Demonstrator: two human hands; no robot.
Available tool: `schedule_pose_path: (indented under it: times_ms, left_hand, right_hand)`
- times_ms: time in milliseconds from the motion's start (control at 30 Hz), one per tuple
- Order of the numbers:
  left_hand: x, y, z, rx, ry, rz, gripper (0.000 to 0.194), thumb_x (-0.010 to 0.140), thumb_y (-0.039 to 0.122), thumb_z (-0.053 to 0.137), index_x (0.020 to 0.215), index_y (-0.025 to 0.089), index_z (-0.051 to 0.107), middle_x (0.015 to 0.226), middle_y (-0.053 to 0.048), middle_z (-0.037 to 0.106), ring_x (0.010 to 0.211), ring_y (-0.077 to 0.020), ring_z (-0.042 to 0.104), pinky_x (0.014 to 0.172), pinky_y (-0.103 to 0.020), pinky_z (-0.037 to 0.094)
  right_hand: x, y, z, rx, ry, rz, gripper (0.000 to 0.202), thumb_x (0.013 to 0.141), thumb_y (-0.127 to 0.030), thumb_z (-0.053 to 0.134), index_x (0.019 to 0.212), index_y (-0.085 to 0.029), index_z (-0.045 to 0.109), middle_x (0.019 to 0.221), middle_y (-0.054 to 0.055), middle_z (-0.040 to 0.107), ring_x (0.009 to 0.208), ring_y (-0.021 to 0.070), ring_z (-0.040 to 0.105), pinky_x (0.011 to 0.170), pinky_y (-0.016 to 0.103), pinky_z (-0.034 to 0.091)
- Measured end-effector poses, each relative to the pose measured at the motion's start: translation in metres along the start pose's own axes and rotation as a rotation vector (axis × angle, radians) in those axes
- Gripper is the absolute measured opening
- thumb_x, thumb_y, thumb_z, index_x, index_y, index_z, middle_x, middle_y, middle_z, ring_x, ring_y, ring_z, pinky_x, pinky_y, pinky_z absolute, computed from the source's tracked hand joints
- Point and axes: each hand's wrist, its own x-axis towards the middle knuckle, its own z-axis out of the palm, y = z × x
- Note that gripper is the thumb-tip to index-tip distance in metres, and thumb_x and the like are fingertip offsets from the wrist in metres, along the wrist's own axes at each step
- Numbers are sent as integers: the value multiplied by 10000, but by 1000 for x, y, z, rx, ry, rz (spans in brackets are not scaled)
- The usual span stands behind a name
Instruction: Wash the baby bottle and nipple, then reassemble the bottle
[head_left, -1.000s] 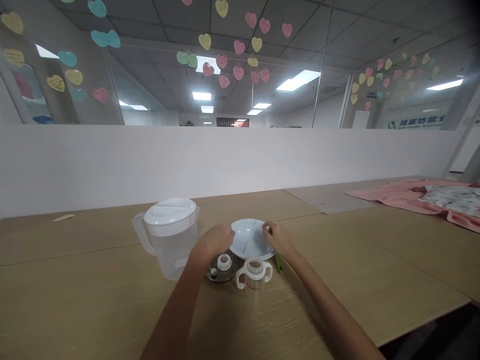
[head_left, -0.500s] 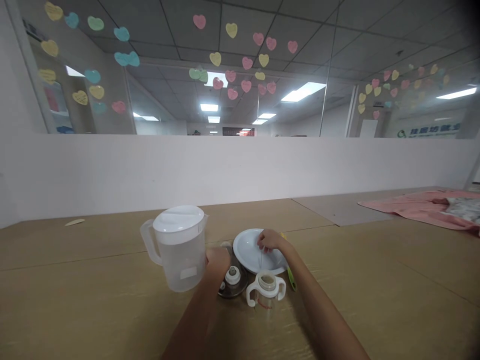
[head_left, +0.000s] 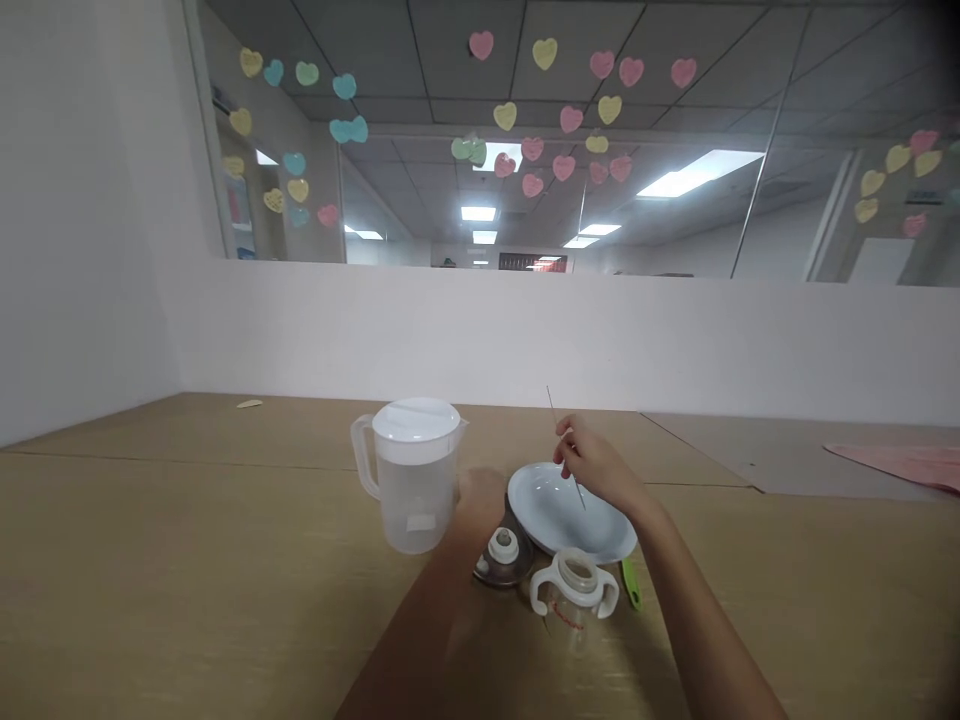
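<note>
Thin rod [head_left: 580, 495]: slanting through the right hand's fingers above the white bowl; its upper end is pointing up toward the wall, and its lower end is overlapping the bowl's inside. Contact with the bowl is not showing clearly.
Right hand [head_left: 589, 462]: reaching over the bowl from the near right side.
Right grip: pinching the rod between bent fingers and thumb.
White bowl [head_left: 540, 512]: sitting open side up on the table, underneath the right hand.
Bottle [head_left: 571, 612]: standing upright just in front of the bowl, its mouth facing up; its clear body is showing red print.
Bottle handles [head_left: 609, 594]: curving down on both sides from a white collar.
Green handle [head_left: 631, 584]: lying beside the bowl's right edge, near the bottle.
Dark dish [head_left: 519, 570]: lying left of the bottle, carrying a white ring [head_left: 503, 546] and a small white piece [head_left: 481, 564].
Left hand [head_left: 481, 497]: hovering or resting between the pitcher and the bowl, partly covering the dish; motion is blurring it.
Left grip: cannot tell; the fingers are not showing.
Pitcher [head_left: 417, 490]: standing upright at the left hand's left, wearing a white lid [head_left: 417, 419], its handle pointing left.
Pale flat piece [head_left: 250, 404]: lying far left, near the wall [head_left: 420, 330].
Pink cloth [head_left: 896, 462]: lying at the far right of the table [head_left: 187, 560].
Heart-shaped notes [head_left: 545, 53]: sticking to the glass above the wall.
</note>
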Motion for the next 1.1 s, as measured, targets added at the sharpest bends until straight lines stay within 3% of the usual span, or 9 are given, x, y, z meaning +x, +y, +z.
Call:
schedule_pose_path:
  times_ms: [67,133,267,333,400,600,800,1100]
  left_hand:
    - [-7,4,-19,12,29,24,92,739,40,577,741,85,658,793,-151,657,823,-275,630,719,-351,442]
    - [-12,7,-37,8,63,64,120,733,54,553,749,119,653,764,-123,659,766,-245,621,672,-312,416]
    - [-12,11,-58,-162,250,237,176,804,126,447,811,161,619,752,-58,645,691,-182,570,617,-263,376]
    - [-8,13,-58,-356,290,342,187,816,142,417,790,158,602,744,-39,631,690,-168,555,618,-249,379]
    - [-3,17,-54,-541,258,412,182,825,169,417,813,155,598,773,-30,628,727,-166,557,646,-244,396]
    - [0,35,-42,-856,162,488,213,871,273,431,923,165,607,869,-26,617,826,-178,552,721,-255,424]
    - [-1,42,-42,-970,226,526,268,906,351,425,1004,159,586,899,-33,593,862,-174,531,765,-259,413]
    - [2,44,-39,-959,325,460,222,899,319,414,914,159,567,844,-26,587,830,-166,536,737,-245,415]
  right_hand:
    - [-2,-7,-4,28,109,-29,301,795,-143,372,1092,-180,398,691,-23,599,517,107,565,476,211,382]
    - [-4,-13,-9,94,200,-60,354,808,-187,388,1162,-179,391,723,-14,608,542,113,569,496,222,401]
    - [-10,-30,-20,300,264,-160,258,846,-308,410,1033,-178,532,755,15,619,610,117,576,552,244,449]
    - [-16,-42,-25,431,284,-221,218,852,-344,430,941,-183,547,735,13,615,647,124,581,579,253,468]
    - [-23,-54,-29,565,338,-282,170,853,-344,452,883,-193,525,699,1,608,641,125,579,589,263,479]
    - [-32,-73,-29,731,588,-423,91,850,-293,474,820,-208,486,645,-20,588,585,123,576,574,273,483]
    - [-20,-57,-21,624,622,-366,158,891,-369,439,894,-214,469,712,-6,609,639,127,594,594,276,503]
    - [-27,-62,-26,90,716,-351,175,926,-316,367,939,-217,511,829,25,664,759,142,626,716,289,482]
